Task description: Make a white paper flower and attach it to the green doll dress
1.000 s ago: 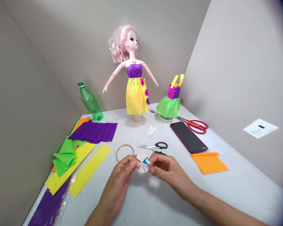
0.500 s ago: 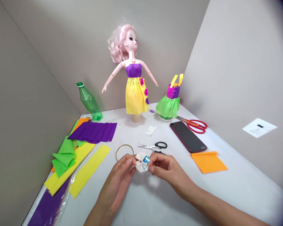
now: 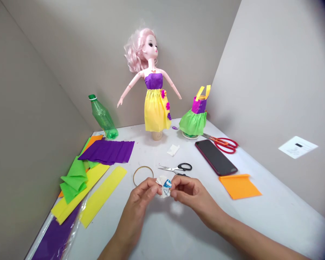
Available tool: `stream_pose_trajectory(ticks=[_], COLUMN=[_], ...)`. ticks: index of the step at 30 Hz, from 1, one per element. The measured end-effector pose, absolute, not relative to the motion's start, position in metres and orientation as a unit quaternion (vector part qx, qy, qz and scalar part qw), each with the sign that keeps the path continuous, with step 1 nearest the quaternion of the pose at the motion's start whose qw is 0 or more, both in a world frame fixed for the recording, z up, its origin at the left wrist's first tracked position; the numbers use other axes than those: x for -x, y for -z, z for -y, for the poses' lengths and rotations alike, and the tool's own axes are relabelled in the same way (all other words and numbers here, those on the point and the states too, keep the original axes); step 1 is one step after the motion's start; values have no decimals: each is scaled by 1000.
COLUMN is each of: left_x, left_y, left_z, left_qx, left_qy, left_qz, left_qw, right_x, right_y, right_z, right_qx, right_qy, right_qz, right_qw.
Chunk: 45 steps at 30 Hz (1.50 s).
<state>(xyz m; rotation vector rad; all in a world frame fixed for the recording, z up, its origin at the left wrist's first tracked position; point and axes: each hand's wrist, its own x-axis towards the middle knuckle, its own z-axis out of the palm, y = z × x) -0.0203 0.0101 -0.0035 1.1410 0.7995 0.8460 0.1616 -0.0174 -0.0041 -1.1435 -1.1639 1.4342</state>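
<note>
A small white pleated paper rosette [image 3: 163, 193] with blue print on one side is held above the table between both hands. My left hand [image 3: 141, 198] pinches its left edge, the thumb and fingertips reaching toward its middle. My right hand [image 3: 191, 193] grips the printed right edge between thumb and fingers. Just beyond the hands lie small black-handled scissors [image 3: 178, 167], partly covered by my right hand. A thin gold ring [image 3: 134, 177] rests beside them, its near edge close behind my left hand.
A doll [image 3: 157, 108] in a purple and yellow dress stands at the back, near a small green dress [image 3: 193, 121]. A green bottle [image 3: 103, 117] leans left, above purple paper [image 3: 108, 151] and yellow strips [image 3: 104, 196]. Right are a phone [image 3: 216, 157], red scissors [image 3: 224, 144] and orange paper [image 3: 239, 186].
My left thumb and fingers have shifted right, further over the rosette toward its centre. My right hand has stayed almost still, and the objects on the table have not moved.
</note>
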Motion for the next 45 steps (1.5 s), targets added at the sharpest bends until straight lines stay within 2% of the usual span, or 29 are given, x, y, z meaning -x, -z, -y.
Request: stream_pose_trajectory(ticks=[7,17,32,40,45], left_x=[19,19,21,21,31], left_y=[4,1,1,3,5], left_z=[-10,-15,-12,-16,-20], left_qx=[-497,-336,-404,-376,-279], left_qy=[-379,-414,-412,-425,-447], left_qz=[-366,-265,-394,-385,-284], left_qw=[689,804,715,728,801], right_x=[-163,-162,-163,-164,-168], right_y=[7,7,6,6,0], right_z=[17,18,17,16,16], right_qx=[459,448,461,461,434], right_qy=[-586,-595,-590,-584,-594], right_qz=[478,466,461,479,513], right_qw=[467,478,475,466,443])
